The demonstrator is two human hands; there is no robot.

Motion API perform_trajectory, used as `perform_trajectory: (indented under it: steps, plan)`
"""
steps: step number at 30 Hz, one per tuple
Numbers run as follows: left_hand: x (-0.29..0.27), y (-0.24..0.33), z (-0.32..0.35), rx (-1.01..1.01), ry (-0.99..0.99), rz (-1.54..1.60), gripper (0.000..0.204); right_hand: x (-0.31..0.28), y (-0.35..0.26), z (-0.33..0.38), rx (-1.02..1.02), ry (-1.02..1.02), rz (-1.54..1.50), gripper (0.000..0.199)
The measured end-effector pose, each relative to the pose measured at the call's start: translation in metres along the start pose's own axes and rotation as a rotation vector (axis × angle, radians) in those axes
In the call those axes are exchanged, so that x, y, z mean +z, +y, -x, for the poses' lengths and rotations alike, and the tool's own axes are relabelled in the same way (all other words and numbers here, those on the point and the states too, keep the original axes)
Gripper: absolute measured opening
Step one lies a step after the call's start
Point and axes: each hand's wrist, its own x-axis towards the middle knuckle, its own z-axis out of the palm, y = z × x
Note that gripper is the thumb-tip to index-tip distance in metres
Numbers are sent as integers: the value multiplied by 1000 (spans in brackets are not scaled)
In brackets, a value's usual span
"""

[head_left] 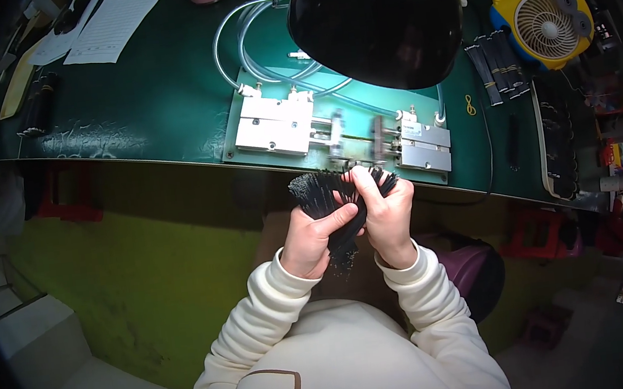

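My left hand (308, 242) is wrapped round a thick bundle of thin black wires (314, 194), its thumb lying across them. The bundle fans out above the fist, and more ends hang below it. Beside it, my right hand (387, 213) is closed on part of the same wires, its thumb pressed down near their upper ends. Both hands are at the table's front edge, just in front of a clamping fixture. That fixture has a silver pneumatic block (273, 126) on the left and another silver block (426, 147) on the right, with blurred jaws between them.
A black lamp shade (376, 22) hangs over the fixture. Clear air hoses (242, 41) coil behind it. On the right are bundled black wires (497, 66), a yellow-and-blue fan (547, 25) and a tray (544, 145). Papers (115, 25) lie far left. A purple stool (474, 272) stands below.
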Motion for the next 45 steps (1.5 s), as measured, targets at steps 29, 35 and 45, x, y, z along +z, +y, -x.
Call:
perform_trajectory:
  steps: [29, 35, 45]
  plan:
    - [1, 0, -2, -16, 1, 51, 12, 0, -2, 1, 8, 22, -19, 17]
    - [0, -1, 1, -55, 24, 105, 13, -4, -7, 3, 59, -71, 46, 20]
    - [0, 1, 2, -61, 48, 83, 12, 0, -8, 4, 83, -13, 77, 19]
